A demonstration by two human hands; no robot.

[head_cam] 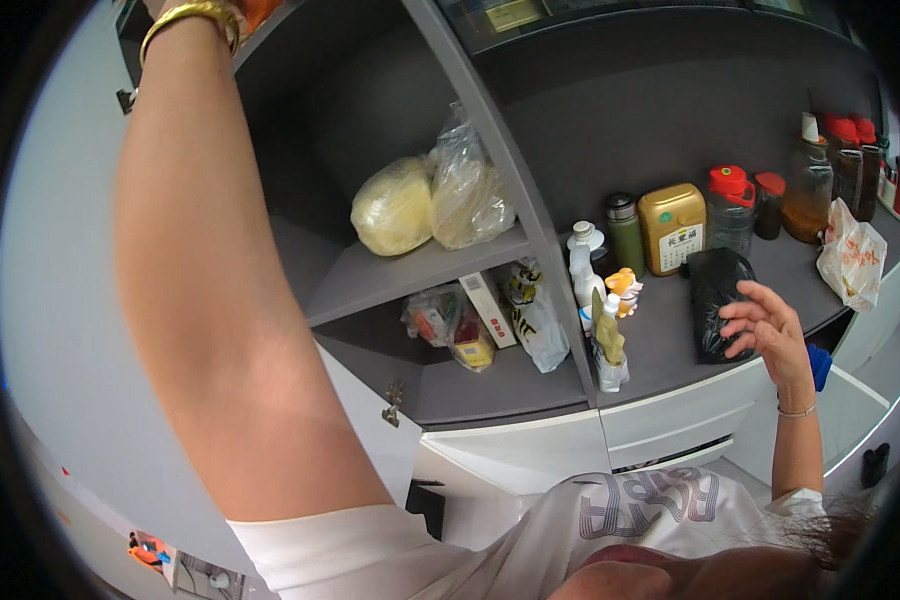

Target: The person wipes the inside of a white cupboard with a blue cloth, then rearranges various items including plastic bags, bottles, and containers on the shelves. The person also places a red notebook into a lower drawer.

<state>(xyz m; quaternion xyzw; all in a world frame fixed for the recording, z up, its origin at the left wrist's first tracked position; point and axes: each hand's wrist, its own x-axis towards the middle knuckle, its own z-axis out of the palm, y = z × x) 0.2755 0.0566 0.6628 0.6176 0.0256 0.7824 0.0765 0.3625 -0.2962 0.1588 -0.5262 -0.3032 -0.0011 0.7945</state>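
Note:
My left arm reaches up across the left side to an upper cabinet compartment. Only the edge of my left hand (163,6) shows beyond a gold bangle (195,16), beside something orange (259,11); its fingers are hidden. My right hand (765,326) is raised in front of a black plastic bag (712,300) on the counter, fingers apart and slightly bent, holding nothing. Whether it touches the bag cannot be told. On the middle shelf (420,277) sit a pale yellow bundle in clear plastic (394,206) and another clear bag (469,195).
Bagged packages (439,315), a white box (487,307) and a printed plastic bag (536,322) fill the lower shelf. Along the counter stand a green flask (625,232), a gold container (671,225), a red-lidded jug (730,217) and several bottles. An open cabinet door (367,420) hangs below.

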